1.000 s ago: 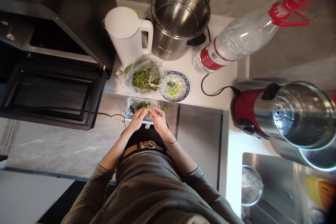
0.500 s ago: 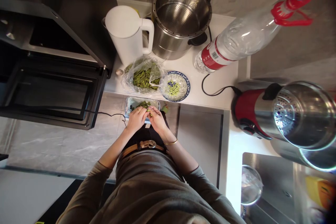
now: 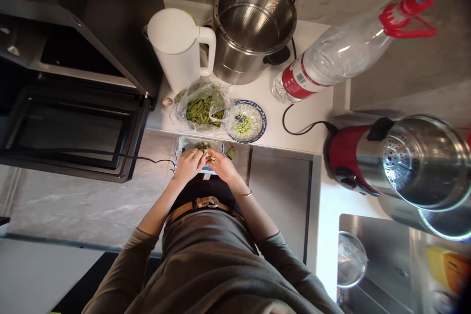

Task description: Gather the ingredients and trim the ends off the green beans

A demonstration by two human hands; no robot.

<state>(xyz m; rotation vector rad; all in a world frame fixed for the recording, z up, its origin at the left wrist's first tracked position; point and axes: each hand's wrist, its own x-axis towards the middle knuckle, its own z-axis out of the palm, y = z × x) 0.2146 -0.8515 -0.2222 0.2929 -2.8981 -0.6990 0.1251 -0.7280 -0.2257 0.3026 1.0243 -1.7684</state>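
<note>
My left hand [image 3: 189, 165] is closed in a pinch on an edamame pod, mostly hidden by the fingers. Fingertip to fingertip with it, my right hand [image 3: 223, 167] is curled around a few pale green edamame beans [image 3: 212, 159]. Both hands are over a small bin [image 3: 179, 146] in front of my waist, with dark green bits inside. On the counter just beyond, a clear plastic bag [image 3: 180, 113] lies open, full of edamame pods [image 3: 200, 109]. Beside it, a blue-rimmed plate [image 3: 259, 130] carries shelled beans [image 3: 243, 123].
A white pitcher [image 3: 172, 39] and a steel pot [image 3: 239, 64] stand behind the bag. To the right are a big water bottle [image 3: 331, 59], a red and steel appliance [image 3: 349, 154] with a cord, and a sink [image 3: 390, 255]. A dark oven door [image 3: 73, 132] hangs open at left.
My fingers have shifted slightly around the pod. Pale beans now show in my right hand, which has turned more palm-up. The counter items stay where they were.
</note>
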